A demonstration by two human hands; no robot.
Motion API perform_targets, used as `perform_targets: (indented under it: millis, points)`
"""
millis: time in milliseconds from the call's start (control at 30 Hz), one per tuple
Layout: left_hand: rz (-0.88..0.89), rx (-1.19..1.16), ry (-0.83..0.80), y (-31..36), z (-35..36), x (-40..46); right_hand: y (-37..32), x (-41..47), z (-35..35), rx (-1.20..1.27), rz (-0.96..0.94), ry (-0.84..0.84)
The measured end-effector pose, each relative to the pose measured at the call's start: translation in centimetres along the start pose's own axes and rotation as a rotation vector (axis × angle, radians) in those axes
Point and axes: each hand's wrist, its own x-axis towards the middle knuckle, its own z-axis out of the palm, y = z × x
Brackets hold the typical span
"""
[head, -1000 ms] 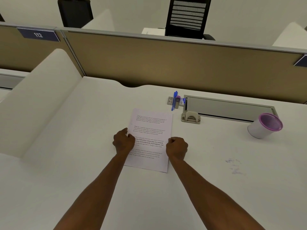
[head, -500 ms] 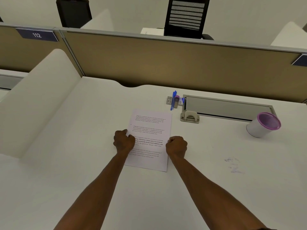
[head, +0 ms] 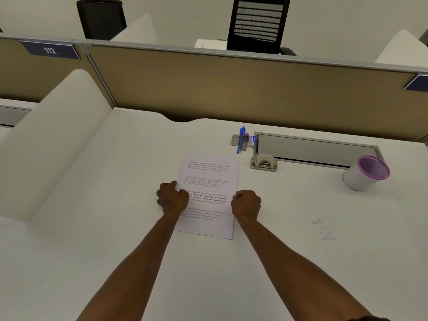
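Note:
A printed sheet of paper (head: 209, 179) lies flat on the white desk (head: 92, 228). My left hand (head: 171, 197) rests on the sheet's left edge with its fingers curled into a loose fist. At the sheet's right edge my right hand (head: 246, 203) rests as a fist, knuckles down. Neither hand visibly holds anything. A blue pen (head: 240, 140) lies beyond the sheet's far right corner, beside a small stapler-like item (head: 244, 141).
A beige hole punch (head: 263, 162) sits in front of a grey cable tray lid (head: 315, 148). To the right, a white cup with a purple rim (head: 366, 172) lies tilted. A tan partition (head: 231, 86) closes the back, a white divider (head: 53, 140) the left. Smudges (head: 324, 228) mark the desk.

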Motion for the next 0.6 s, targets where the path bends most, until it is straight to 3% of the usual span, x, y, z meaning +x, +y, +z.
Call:
perform_targets:
  millis: [600]
  points:
    - [0.024,-0.044,-0.008,-0.04,-0.49,-0.49,0.85,0.35,0.09,-0.015,-0.005,-0.054]
